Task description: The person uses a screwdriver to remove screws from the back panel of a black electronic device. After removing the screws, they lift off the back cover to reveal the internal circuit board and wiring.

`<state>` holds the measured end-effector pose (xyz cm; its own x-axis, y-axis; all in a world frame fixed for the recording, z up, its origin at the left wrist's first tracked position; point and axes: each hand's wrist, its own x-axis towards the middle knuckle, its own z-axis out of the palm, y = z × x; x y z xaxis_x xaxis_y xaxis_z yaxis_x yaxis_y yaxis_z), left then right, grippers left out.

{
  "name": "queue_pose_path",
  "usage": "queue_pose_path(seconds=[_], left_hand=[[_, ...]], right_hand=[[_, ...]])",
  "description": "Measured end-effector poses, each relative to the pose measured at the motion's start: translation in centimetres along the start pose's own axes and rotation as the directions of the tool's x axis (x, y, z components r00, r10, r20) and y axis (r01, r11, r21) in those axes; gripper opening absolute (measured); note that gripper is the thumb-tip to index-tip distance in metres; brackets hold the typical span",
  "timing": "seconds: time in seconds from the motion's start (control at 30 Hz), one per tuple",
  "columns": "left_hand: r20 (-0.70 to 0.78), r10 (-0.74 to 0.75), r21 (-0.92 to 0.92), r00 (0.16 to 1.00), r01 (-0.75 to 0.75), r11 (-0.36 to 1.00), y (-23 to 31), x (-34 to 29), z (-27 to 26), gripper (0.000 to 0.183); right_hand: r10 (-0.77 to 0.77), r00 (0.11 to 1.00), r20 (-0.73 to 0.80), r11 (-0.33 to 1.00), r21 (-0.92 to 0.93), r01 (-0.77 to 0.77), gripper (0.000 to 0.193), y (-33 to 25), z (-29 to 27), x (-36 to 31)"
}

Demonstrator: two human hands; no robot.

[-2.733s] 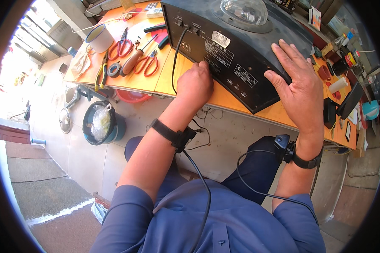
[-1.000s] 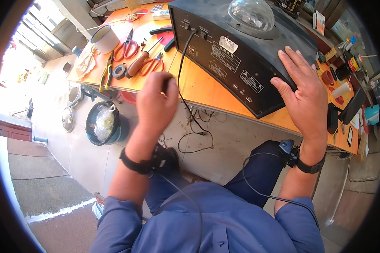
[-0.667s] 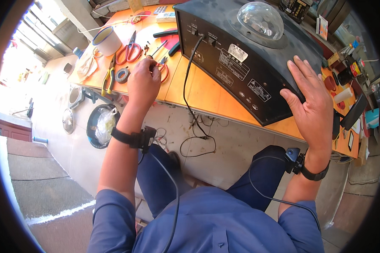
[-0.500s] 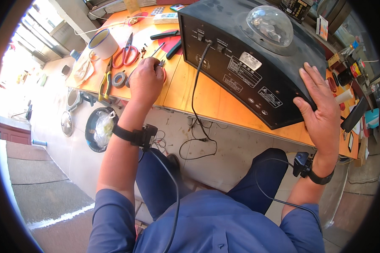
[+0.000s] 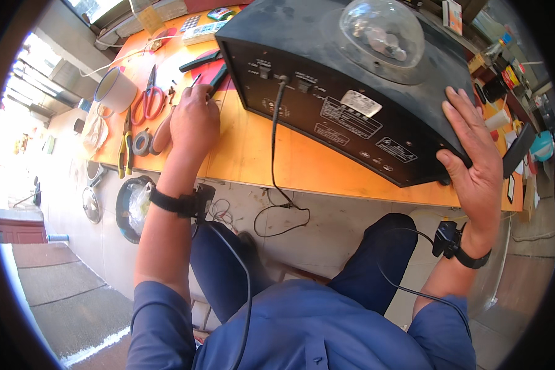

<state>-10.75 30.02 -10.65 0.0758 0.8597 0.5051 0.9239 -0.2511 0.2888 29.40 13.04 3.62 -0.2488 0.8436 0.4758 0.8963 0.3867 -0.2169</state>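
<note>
A large black electrical box (image 5: 364, 139) stands on the orange-topped table, its back panel with switches and labels facing me. A clear dome (image 5: 382, 34) rises from its top. My right hand (image 5: 472, 139) lies flat against the box's right edge, fingers stretched and thumb apart. On the left, my left hand (image 5: 194, 123) is closed low over the table, with a thin metal shaft (image 5: 196, 79) showing past its fingers; the rest of that tool is hidden. Near it lie red-handled scissors (image 5: 147, 102), yellow-and-black pliers (image 5: 125, 145), a grey tape roll (image 5: 142, 143) and dark-handled pliers (image 5: 200, 60).
A black power cord (image 5: 274, 145) hangs from the box over the table edge (image 5: 327, 192). A white enamel mug (image 5: 117, 89) stands at the table's left. Below is a dark basin (image 5: 128, 213) with a plastic bag. Bottles and small items crowd the right side.
The view has shifted, so the box and the tools appear farther left. My left hand stays low among the tools, slightly farther left in view; my right hand keeps its place on the box.
</note>
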Motion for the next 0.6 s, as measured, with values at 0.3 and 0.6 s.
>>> queue_pose_path(seconds=[0.3,0.6], left_hand=[[0.338,-0.041,-0.819,0.940,0.315,0.480,8.8,-2.5,-4.2,0.036],[0.545,-0.072,-0.809,0.835,0.546,0.218,12.9,-1.5,-5.0,0.033]], right_hand=[[0.003,0.998,-0.058,0.999,0.036,-0.001,0.051,-0.3,0.6,-0.4],[0.036,0.997,-0.071,0.998,0.062,-0.031,0.048,-0.3,0.7,-0.6]])
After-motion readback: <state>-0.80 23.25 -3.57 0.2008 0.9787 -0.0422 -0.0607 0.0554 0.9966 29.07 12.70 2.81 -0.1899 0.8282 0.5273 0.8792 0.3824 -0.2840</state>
